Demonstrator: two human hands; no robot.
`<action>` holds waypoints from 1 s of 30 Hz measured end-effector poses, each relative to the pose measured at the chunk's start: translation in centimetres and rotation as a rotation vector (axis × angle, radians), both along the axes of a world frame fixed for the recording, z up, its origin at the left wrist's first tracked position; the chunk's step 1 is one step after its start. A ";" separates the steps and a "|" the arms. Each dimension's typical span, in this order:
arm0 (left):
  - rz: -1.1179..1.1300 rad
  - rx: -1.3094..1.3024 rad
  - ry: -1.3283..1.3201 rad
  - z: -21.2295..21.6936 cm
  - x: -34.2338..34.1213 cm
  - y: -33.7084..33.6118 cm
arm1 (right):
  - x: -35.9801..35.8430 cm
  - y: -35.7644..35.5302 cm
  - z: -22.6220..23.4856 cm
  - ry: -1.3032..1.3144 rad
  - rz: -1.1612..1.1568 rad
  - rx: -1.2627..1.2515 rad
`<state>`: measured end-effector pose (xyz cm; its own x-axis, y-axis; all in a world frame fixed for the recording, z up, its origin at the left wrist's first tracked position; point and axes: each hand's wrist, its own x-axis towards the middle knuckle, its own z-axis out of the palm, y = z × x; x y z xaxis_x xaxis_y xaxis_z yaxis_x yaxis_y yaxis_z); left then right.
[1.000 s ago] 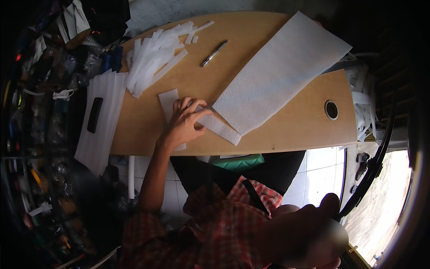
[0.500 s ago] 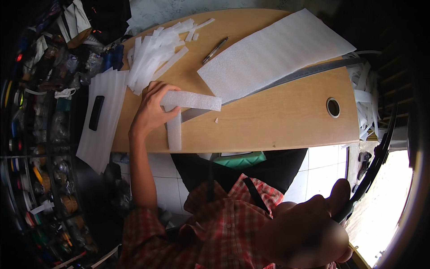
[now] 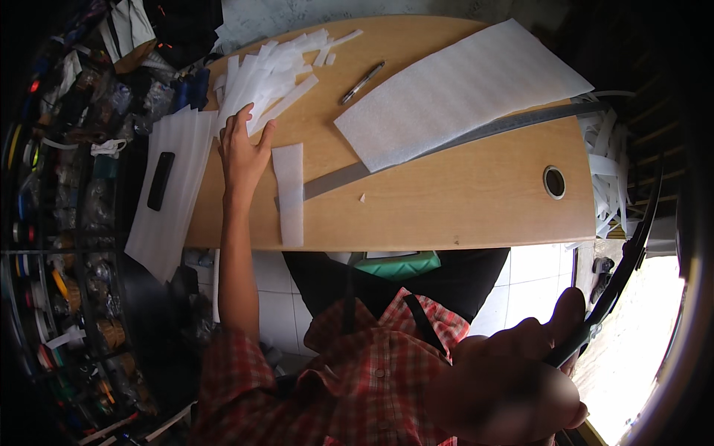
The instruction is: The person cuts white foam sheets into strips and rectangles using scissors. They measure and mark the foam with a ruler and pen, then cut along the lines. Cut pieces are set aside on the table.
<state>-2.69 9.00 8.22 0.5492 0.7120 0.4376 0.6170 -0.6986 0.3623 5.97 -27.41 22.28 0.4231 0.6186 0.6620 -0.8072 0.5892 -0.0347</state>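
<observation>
A: And there was the left hand [image 3: 244, 154], thumb well apart from the fingers, wide, right at the near edge of the pile of strips [image 3: 260, 85]!

B: Touching?

A: Couldn't tell; the fingertips overlapped the white pieces in view. No grip on any showed, though.

B: And the right hand [image 3: 506, 372]?

A: Big, dark and blurred, low on the right, close to the camera! Whether it held anything, I couldn't tell.

B: What about that single white strip [image 3: 288, 199]?

A: Flat on the table [image 3: 446, 215], just right of the left forearm, lying across one end of the grey ruler [image 3: 335, 181]!

B: How did it look to handle?

A: Like thin foam, so feather-light by my reckoning: soft, bendy, easily creased or torn, and slippery over that smooth ruler.

B: Best hold?

A: A gentle pinch at the far end, clear of the ruler; a hard squeeze would likely have dented it.

B: And the wide sheet [image 3: 461, 100], over part of the ruler?

A: Same stuff, by the look of it, but floppier for its breadth! I'd have favoured two hands, one at each short edge, lest it sag.
</observation>
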 end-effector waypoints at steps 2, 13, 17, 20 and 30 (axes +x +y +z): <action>0.111 -0.109 0.088 -2.2 -1.2 -2.5 | 0.1 0.1 -0.1 0.001 0.001 -0.005; 0.185 -0.357 0.015 -4.7 -4.3 -7.7 | 1.5 1.4 -4.0 -0.013 -0.070 -0.140; 0.084 -0.562 -0.053 -4.2 -3.5 -7.1 | 2.9 2.8 -8.6 -0.150 -0.222 -0.380; -0.099 -0.685 -0.262 -3.4 -3.1 -8.7 | 3.3 2.3 -12.6 -0.370 -0.269 -0.822; -0.276 -1.333 -0.980 -0.1 1.4 -13.7 | 1.1 3.1 -18.3 -0.665 -0.080 -1.146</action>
